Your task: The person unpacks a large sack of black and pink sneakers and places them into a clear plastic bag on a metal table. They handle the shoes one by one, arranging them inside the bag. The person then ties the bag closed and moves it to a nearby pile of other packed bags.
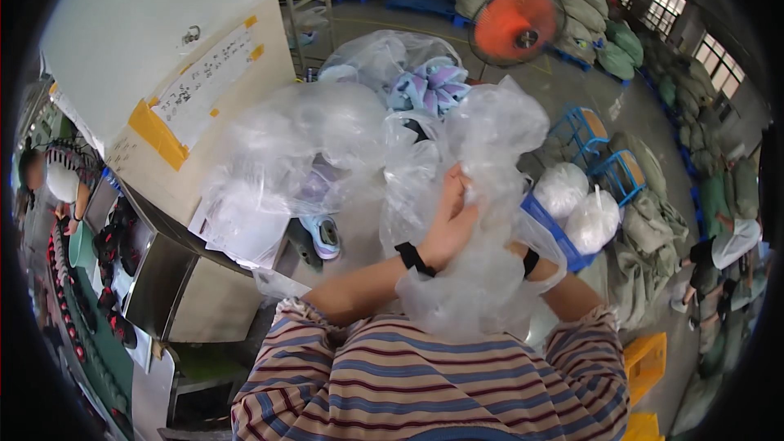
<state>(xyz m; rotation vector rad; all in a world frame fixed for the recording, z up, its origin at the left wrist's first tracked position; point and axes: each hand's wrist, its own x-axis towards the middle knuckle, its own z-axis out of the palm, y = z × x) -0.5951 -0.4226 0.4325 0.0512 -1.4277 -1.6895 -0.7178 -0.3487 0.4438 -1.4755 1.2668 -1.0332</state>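
In front of my chest bunches a clear plastic bag (498,126), hanging down in crumpled folds over my shirt. The fingers of my left hand (452,224) are curled closed on its film. My right hand (517,251) reaches into or behind the same film; its fingers are hidden, so their hold cannot be made out. More clear plastic bags (327,126) pile up to the left. Beyond them, light blue and purple shoes (429,88) show in a bag. A light blue shoe (324,235) lies beside a dark shoe left of my left wrist.
A white cabinet (163,41) with a taped paper sheet rises at left. An orange fan (517,26) stands ahead. On the right are a blue crate (551,233), stuffed white bags (594,220), blue-framed stools (581,132) and a yellow crate (645,367). Other people are at both sides.
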